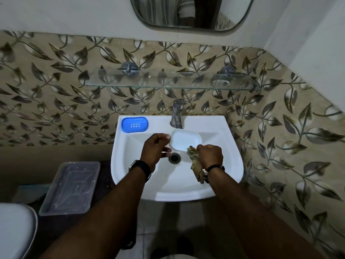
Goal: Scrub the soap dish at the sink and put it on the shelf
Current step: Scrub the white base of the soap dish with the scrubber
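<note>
- Sink (130, 165): white glazed ceramic, wall-mounted, with a rounded near edge and a round metal drain (174, 157) at the centre of the bowl.
- Soap dish (186, 140): pale, smooth plastic, a shallow rounded-rectangle tray. It is held over the far part of the bowl, just below the tap (177, 114), with its hollow side facing up.
- Left hand (156, 146): pinches the left end of the soap dish between thumb and curled fingers. A dark watch (139, 168) is on the wrist.
- Right hand (211, 156): closed in a fist around a brownish, crumpled rag (197, 172). The rag's top end touches the near right corner of the soap dish, and its ragged tail hangs past the wrist. A dark bead bracelet (214, 168) is worn there.
- Blue insert (134, 124): bright blue plastic, rounded, with two rows of small slots. It lies flat on the far left corner of the sink rim, apart from the soap dish.
- Shelf (168, 81): clear glass plate on two metal wall brackets, above the tap.
- Wall: beige tiles with a raised leaf-and-vine pattern, plain white above, and a rounded mirror (186, 14) at the top.
- Container (71, 187): clear rectangular plastic, left of the sink.
</note>
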{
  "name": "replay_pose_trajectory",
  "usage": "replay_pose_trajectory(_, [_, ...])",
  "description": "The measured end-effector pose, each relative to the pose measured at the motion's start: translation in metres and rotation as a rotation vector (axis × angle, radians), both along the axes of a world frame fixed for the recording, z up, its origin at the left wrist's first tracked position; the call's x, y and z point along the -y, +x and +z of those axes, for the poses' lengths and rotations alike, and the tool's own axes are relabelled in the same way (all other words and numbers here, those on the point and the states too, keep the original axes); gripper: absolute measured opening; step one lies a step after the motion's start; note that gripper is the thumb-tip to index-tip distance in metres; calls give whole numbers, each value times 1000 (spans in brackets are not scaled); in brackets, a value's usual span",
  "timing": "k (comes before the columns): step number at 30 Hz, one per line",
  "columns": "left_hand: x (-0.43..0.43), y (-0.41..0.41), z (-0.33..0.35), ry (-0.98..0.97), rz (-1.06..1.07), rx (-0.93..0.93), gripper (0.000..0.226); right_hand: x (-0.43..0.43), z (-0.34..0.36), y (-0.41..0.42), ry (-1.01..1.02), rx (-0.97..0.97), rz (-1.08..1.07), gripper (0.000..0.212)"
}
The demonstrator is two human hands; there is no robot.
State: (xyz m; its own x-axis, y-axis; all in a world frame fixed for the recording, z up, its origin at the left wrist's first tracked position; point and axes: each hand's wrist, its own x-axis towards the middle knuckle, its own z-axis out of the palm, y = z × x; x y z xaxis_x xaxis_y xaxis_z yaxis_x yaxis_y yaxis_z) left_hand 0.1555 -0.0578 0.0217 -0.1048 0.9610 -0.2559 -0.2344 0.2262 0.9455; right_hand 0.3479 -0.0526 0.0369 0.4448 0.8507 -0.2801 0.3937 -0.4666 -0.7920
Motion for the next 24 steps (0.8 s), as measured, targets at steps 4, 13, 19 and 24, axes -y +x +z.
replay_pose_trajectory(4, [10,-9,-13,30,40,18,7,1,-6,-9,-49,33,50,33])
replay_pose_trajectory(13, [19,-24,-35,-17,106,-64,21,7,-23,-29,-142,-76,100,39])
replay_pose_trajectory(19, [12,-32,-38,-22,179,-44,28,5,-29,-42,-70,-203,80,31])
replay_pose_trajectory(24, [7,-36,-39,-42,253,-13,27,3,-38,-53,3,-346,-28,6])
